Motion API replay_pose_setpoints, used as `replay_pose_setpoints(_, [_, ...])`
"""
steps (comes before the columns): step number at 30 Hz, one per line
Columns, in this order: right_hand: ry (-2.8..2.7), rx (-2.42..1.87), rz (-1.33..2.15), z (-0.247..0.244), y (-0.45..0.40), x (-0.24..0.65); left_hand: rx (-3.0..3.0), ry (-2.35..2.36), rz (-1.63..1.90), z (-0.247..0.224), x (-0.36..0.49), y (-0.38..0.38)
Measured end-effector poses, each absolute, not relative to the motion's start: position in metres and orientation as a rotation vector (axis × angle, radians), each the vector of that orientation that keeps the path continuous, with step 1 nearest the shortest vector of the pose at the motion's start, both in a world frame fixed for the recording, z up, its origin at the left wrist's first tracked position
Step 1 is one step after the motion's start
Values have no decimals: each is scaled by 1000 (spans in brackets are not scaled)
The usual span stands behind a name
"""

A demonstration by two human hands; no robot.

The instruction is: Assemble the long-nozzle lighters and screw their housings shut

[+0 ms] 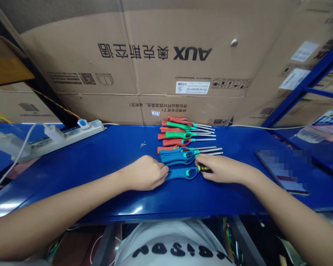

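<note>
A large cardboard carton (144, 55) fills the view ahead of you, its black AUX lettering upside down. In front of it runs a blue metal shelf top (100, 192), and your white printed shirt (172, 247) shows below its edge. On the shelf to your left lies a white power strip (63, 138) with a white charger (54, 133) plugged in. To your right lies a phone (283, 171) with its screen pixelated.

Near the middle, a stack of long-nosed lighters (185, 135) with red and green handles lies side by side, metal nozzles pointing right. A second blue lighter (174, 156) lies just in front of that stack, touching your right hand's fingers.

Your hands meet over the nearest blue lighter (181, 173), which lies flat on the shelf between them. Your left hand (144, 173) is curled, its fingers closed in on the lighter's front end, though you cannot tell how firmly it holds. Your right hand (223, 168) is closed around a small screwdriver (204, 168) with a black and yellow handle, which sits just beside the lighter's loop handle. A thin metal tip shows at your left fingers, too small to trace.
</note>
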State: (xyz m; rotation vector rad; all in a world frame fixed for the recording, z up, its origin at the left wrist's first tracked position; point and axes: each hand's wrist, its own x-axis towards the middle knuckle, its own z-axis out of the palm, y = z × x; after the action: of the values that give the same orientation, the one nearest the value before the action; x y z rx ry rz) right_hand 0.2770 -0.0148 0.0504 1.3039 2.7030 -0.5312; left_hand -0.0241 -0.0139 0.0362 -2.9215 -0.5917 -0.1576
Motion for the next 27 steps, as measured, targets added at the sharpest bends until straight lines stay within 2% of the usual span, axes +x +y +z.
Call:
replay_pose_setpoints(5, [2713, 1301, -525, 50, -14, 276, -2984, -778, -281, 48, -30, -7])
replay_pose_setpoints(12, [2882, 1228, -525, 72, -9, 288, -2770, -1679, -466, 61, -76, 52])
replay_pose_setpoints(16, [3123, 1368, -266, 87, 28, 294, -2706, -1809, -475, 43, -101, 83])
replay_pose_setpoints(18, [3066, 1552, -88, 87, 54, 293, -2688, -1840, -479, 35, -106, 89])
replay_pose_setpoints(23, [2950, 1717, -44, 67, 113, 280, -2576, -1813, -639, 29, -93, 71])
replay_pose_setpoints(27, [2925, 1736, -80, 51, 138, 271, -2761, -1619, -686, 32, -63, 33])
